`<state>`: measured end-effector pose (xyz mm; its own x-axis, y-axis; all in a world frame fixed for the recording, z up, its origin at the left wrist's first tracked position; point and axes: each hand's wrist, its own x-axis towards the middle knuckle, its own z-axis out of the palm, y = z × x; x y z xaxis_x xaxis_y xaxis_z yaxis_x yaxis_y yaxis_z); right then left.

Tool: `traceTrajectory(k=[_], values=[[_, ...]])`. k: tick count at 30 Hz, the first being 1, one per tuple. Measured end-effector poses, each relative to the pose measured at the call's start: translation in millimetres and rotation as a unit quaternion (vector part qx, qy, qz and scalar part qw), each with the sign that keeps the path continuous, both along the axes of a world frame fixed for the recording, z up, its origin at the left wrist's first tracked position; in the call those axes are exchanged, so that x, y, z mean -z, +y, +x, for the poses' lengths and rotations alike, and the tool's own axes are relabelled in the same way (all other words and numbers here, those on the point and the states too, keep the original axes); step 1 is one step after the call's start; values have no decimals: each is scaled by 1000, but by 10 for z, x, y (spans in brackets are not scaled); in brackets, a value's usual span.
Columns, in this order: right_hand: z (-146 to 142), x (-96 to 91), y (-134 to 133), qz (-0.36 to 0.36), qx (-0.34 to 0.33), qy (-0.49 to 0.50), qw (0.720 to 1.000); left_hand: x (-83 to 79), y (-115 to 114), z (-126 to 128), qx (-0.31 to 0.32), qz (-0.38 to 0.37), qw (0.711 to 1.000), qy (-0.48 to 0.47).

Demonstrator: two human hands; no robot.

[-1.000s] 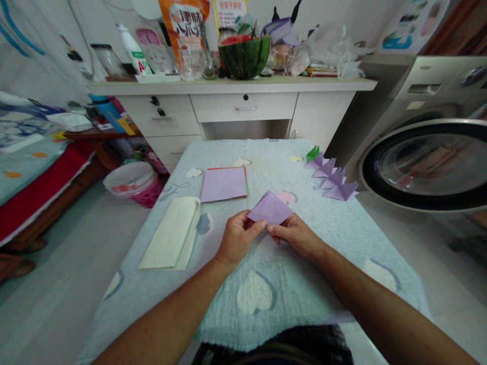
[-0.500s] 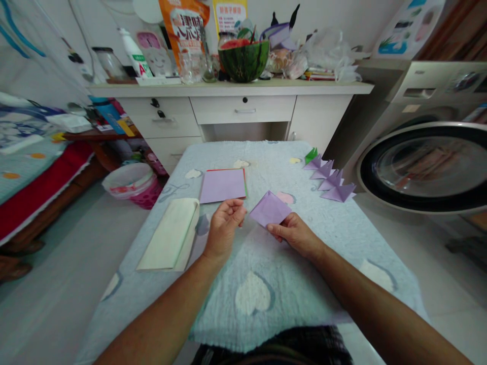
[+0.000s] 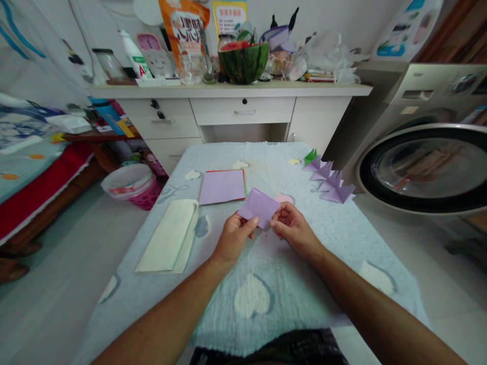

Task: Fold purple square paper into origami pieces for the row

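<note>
Both my hands hold a folded purple paper (image 3: 258, 206) just above the pale blue cloth-covered table (image 3: 266, 263). My left hand (image 3: 233, 237) pinches the paper's near left edge with thumb and fingers closed. My right hand (image 3: 291, 228) pinches its right corner, fingers curled. A stack of square coloured sheets (image 3: 222, 186) with a purple one on top lies just beyond my left hand. A row of folded purple paper shapes (image 3: 329, 180) with one green piece (image 3: 311, 155) lies at the far right of the table.
A cream folded cloth or paper (image 3: 169, 235) lies at the table's left. A white desk (image 3: 236, 109) with half a watermelon (image 3: 243, 61), bottles and bags stands behind. A washing machine (image 3: 426, 162) is at the right, a pink bin (image 3: 131, 185) and a bed at the left.
My left hand let go of the purple paper and drew left, then came back and pinched it again. The paper has shifted slightly left and turned in my hands.
</note>
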<state>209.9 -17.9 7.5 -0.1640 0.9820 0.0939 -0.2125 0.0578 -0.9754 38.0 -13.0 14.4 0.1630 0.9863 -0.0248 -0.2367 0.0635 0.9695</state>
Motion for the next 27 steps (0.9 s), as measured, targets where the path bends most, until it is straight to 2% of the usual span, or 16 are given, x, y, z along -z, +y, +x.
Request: traceTrajectory(k=[3, 6, 11, 18, 27], values=[[-5, 3, 1, 31, 75, 6, 997, 4, -4, 6, 13, -22, 1000, -15], [-13, -14, -14, 57, 106, -17, 993, 2, -18, 20, 21, -24, 999, -16], [-28, -27, -26, 62, 110, -39, 991, 24, -30, 38, 15, 5, 1000, 10], [-14, -9, -38, 47, 101, -64, 992, 4, -73, -1, -41, 83, 993, 80], [-5, -20, -48, 47, 108, -52, 992, 24, -124, -52, -31, 159, 969, 184]])
